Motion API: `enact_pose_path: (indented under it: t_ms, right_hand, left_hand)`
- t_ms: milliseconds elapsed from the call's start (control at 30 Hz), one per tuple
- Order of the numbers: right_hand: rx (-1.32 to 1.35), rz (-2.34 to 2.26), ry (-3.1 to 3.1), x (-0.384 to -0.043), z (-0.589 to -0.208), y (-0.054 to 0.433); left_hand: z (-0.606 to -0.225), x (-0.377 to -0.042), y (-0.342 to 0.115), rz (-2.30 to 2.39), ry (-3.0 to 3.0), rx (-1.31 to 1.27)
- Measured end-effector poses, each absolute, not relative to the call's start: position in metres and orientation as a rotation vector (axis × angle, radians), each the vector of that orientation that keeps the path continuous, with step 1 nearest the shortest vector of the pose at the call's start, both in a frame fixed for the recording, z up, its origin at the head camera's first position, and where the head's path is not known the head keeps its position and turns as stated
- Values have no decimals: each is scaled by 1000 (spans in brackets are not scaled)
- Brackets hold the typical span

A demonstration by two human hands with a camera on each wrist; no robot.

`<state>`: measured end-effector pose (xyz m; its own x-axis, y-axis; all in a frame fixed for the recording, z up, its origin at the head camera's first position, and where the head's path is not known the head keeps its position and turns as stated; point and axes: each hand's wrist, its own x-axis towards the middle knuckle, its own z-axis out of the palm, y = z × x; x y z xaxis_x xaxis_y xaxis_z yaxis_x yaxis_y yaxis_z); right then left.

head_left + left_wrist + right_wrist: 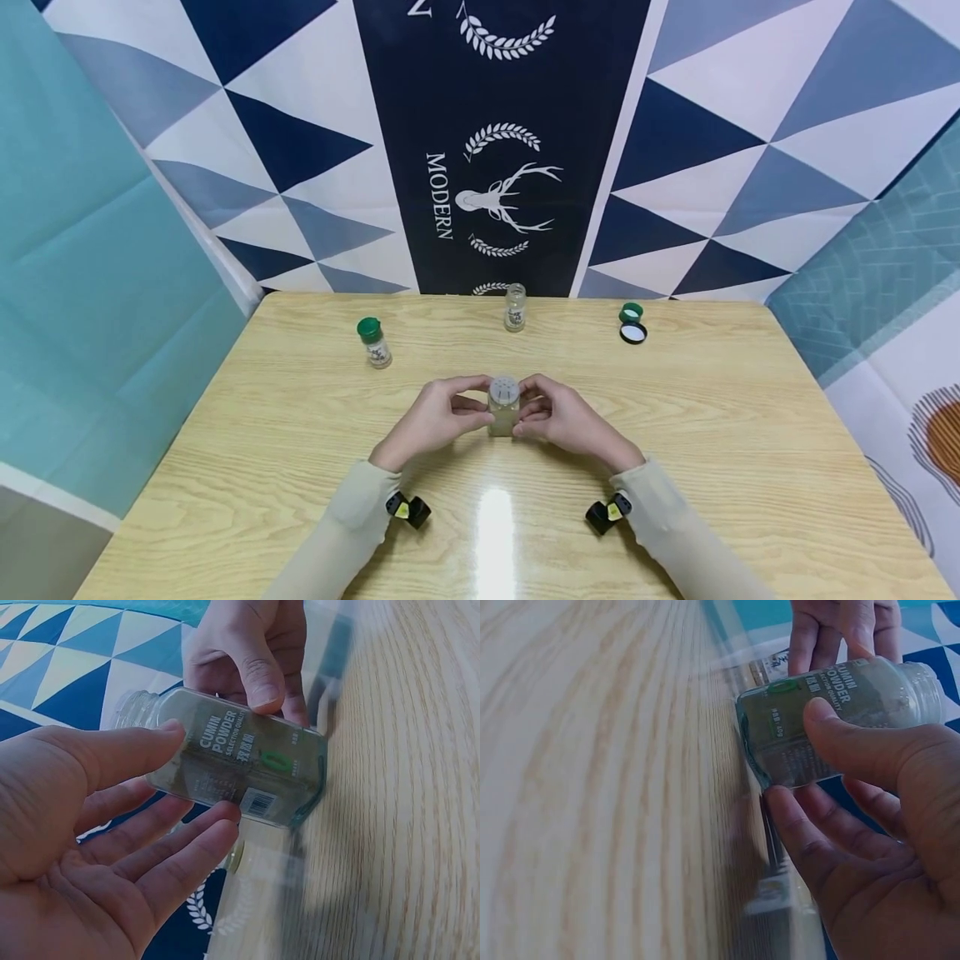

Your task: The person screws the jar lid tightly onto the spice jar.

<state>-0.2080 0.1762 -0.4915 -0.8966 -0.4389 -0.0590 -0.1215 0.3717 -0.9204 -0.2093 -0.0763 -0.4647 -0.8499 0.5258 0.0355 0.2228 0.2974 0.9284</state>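
A clear glass jar of cumin powder point(503, 421) stands between my two hands at the middle of the table. Its top is a pale sifter point(504, 389) with small holes, and no cap covers it. My left hand point(442, 410) holds the jar from the left, thumb on the near side and fingers behind. From the right, my right hand point(566, 418) grips it the same way, thumb toward me. In the left wrist view the "CUMIN POWDER" label point(220, 735) faces the camera, with brownish powder behind the glass. The right wrist view shows the jar's base point(751, 746) close to the tabletop.
Behind to the left stands a small jar with a green cap point(369, 329). An uncapped glass jar point(515, 310) stands near the back edge. To its right lie a green cap point(631, 312) and a black-rimmed lid point(633, 333). A patterned cloth point(322, 150) hangs behind the wooden table point(247, 467).
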Motion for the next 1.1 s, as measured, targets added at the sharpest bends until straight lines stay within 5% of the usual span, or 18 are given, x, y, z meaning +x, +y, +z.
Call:
enact_pose_path:
  t_ms: [1100]
  right_hand:
    - [-577, -1334, 2376, -198, -474, 186]
  left_hand:
    - [-468, -208, -75, 1487, 2244, 858]
